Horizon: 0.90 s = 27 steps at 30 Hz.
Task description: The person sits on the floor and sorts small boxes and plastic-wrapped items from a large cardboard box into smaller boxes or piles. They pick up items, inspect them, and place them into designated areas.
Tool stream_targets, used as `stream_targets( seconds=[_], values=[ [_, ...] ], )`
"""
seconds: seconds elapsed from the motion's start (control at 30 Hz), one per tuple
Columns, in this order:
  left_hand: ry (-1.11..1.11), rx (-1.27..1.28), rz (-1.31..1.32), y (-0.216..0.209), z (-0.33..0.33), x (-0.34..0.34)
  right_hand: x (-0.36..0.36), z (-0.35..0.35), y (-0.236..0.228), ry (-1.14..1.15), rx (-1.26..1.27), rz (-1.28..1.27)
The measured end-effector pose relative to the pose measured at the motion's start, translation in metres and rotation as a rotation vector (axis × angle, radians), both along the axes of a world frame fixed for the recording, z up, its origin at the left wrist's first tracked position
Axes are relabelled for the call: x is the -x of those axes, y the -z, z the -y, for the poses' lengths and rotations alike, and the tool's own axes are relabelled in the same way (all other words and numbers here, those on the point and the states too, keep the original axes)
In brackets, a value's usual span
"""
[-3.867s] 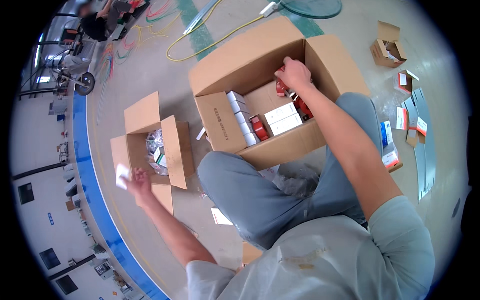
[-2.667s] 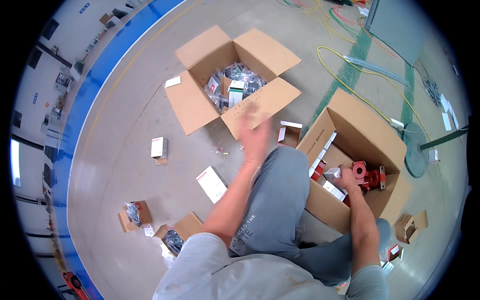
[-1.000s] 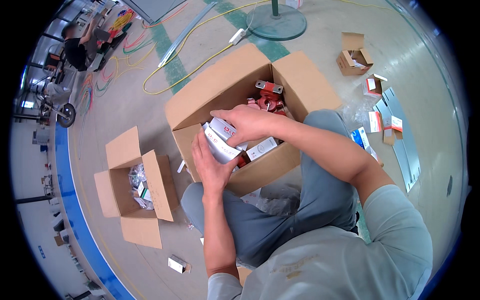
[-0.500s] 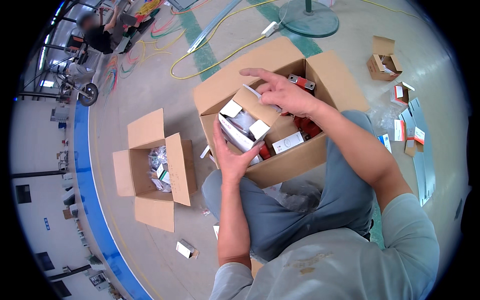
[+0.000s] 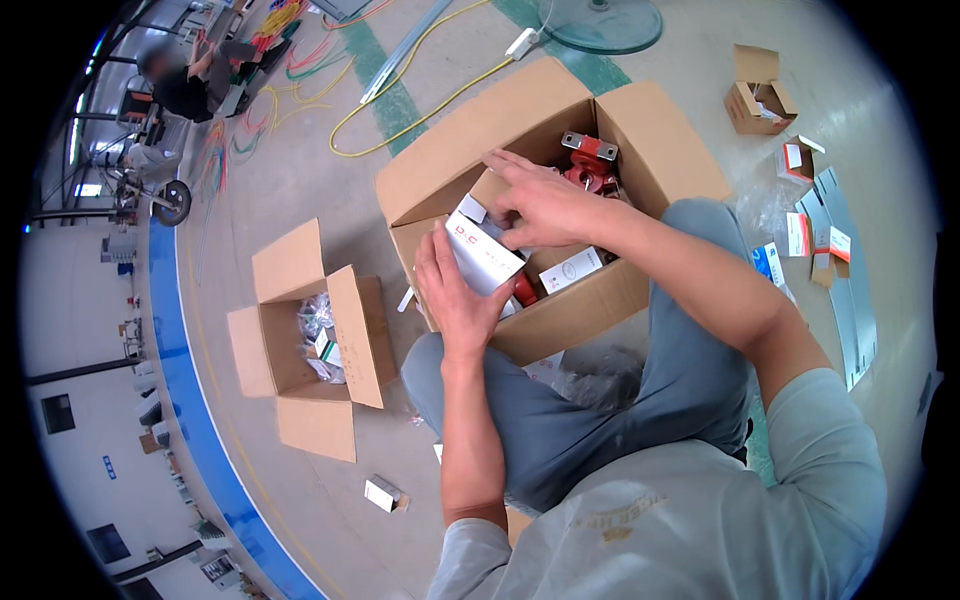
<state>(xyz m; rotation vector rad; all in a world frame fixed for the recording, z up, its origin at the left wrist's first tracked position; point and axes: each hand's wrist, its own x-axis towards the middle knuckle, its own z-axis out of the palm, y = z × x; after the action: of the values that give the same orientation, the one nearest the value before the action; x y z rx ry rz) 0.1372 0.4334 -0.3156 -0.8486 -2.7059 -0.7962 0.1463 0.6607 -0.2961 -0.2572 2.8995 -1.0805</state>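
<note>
My left hand [image 5: 458, 300] is closed round the end of a small white carton [image 5: 483, 256], tilted with a printed face up. My right hand [image 5: 550, 205] bends over the carton's open side, index finger stretched past it, thumb and other fingers curled in at the opening. What those fingers grip is hidden. Both hands are over a large open cardboard box [image 5: 665, 140] in front of my crossed legs. Inside it lie red metal parts [image 5: 592, 172], one with a silvery plate, and another white carton [image 5: 571, 270] lying flat.
To the left stands an open cardboard box [image 5: 364, 335] holding plastic-wrapped items. A small white box [image 5: 380, 494] lies nearer me. Small opened boxes [image 5: 760, 108] and pale metal strips [image 5: 850, 270] lie right. A yellow cable [image 5: 420, 110] crosses the far floor; a person [image 5: 185, 90] sits far left.
The small carton has turned, so its printed face now shows and its plastic-wrapped content is mostly hidden. My right hand has come down to the opening, fingers curling in. More red parts are visible.
</note>
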Motion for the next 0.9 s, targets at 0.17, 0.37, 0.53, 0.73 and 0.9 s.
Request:
stream_targets(
  seconds=[0.17,0.37,0.53,0.73,0.9],
  values=[
    [-0.03,-0.022,0.018,0.005,0.0,0.004,0.003,0.007,0.018,0.074,0.227,-0.171],
    [-0.065,-0.03,0.157,-0.003,-0.006,0.004,0.015,-0.003,0.009,0.11,0.358,-0.49],
    [-0.066,-0.075,0.188,-0.009,-0.007,0.004,0.004,-0.011,-0.012,0.151,0.675,-0.292],
    [-0.132,0.0,0.195,-0.032,0.01,0.003,0.0,-0.014,-0.031,0.272,1.139,-0.026],
    [-0.173,0.144,0.056,-0.05,0.075,0.005,0.001,-0.023,-0.047,0.135,1.657,-0.079]
  ],
)
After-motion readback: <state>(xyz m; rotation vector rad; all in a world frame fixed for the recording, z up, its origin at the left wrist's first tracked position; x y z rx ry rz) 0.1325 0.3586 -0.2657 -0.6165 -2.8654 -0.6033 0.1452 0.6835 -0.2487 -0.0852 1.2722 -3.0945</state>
